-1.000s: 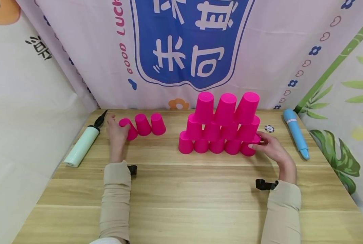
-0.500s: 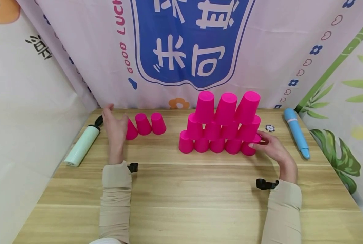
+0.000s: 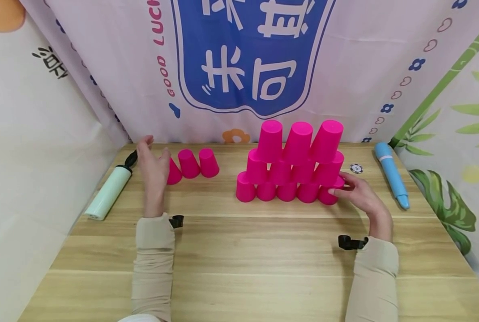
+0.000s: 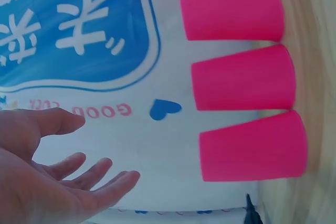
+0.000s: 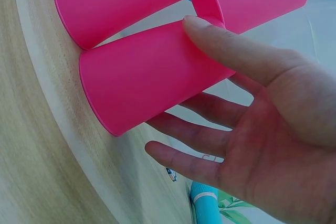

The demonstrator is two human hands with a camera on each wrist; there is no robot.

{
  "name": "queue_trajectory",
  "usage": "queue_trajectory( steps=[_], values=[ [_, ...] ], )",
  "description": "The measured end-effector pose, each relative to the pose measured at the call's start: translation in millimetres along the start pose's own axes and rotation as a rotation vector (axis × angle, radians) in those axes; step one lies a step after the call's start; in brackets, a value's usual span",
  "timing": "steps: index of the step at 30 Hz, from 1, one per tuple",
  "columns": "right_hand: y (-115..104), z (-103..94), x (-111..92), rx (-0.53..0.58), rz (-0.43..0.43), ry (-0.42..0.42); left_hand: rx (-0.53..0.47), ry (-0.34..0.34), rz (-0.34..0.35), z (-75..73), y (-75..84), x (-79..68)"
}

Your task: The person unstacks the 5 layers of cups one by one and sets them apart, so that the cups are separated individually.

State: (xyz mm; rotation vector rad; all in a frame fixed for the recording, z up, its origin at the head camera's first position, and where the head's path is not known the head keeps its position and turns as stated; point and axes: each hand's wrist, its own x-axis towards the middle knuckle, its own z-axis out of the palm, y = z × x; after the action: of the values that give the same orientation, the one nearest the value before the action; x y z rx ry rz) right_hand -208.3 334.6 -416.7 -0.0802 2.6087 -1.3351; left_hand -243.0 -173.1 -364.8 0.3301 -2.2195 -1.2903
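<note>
My left hand [image 3: 152,172] hovers with spread fingers by the leftmost of three upside-down pink cups in a row; its palm has nothing in it. In the left wrist view these loose cups, the leftmost cup [image 4: 252,148] among them, stand apart from the fingers. On the right, pink cups are stacked upside down in three tiers, with three cups on top, including the middle top cup [image 3: 298,143]. My right hand [image 3: 360,194] holds the bottom-row end cup [image 5: 152,77], thumb on its near side and fingers behind it. The fingertips behind that cup are partly hidden.
A pale green hand pump [image 3: 109,192] with a black nozzle lies at the table's left edge. On the right lie a blue pump-like tube [image 3: 391,176] and a small poker chip [image 3: 356,168]. A printed cloth [image 3: 118,53] hangs behind the wooden table [image 3: 239,268].
My left hand has let go of the leftmost loose cup and lifted up and back, its fingers spreading. The right hand and the stacked cups stay as they were.
</note>
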Motion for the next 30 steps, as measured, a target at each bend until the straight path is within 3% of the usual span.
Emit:
queue_trajectory(
  steps=[7, 13, 22, 30],
  values=[
    [1.2, 0.5, -0.1, 0.005, 0.004, 0.001, -0.081, -0.01, 0.095, 4.2, 23.0, -11.1],
    [1.5, 0.1, 1.2, 0.009, 0.009, -0.001, -0.079, 0.009, 0.131, 6.0, 33.3, -17.1],
    [1.3, -0.8, 2.2, 0.012, 0.012, -0.004, -0.141, -0.02, 0.268, 12.1, 52.1, -32.7],
    [4.3, -1.8, 3.7, 0.005, -0.003, 0.005, -0.147, -0.028, 0.302, 13.1, 60.7, -40.9]
  ],
)
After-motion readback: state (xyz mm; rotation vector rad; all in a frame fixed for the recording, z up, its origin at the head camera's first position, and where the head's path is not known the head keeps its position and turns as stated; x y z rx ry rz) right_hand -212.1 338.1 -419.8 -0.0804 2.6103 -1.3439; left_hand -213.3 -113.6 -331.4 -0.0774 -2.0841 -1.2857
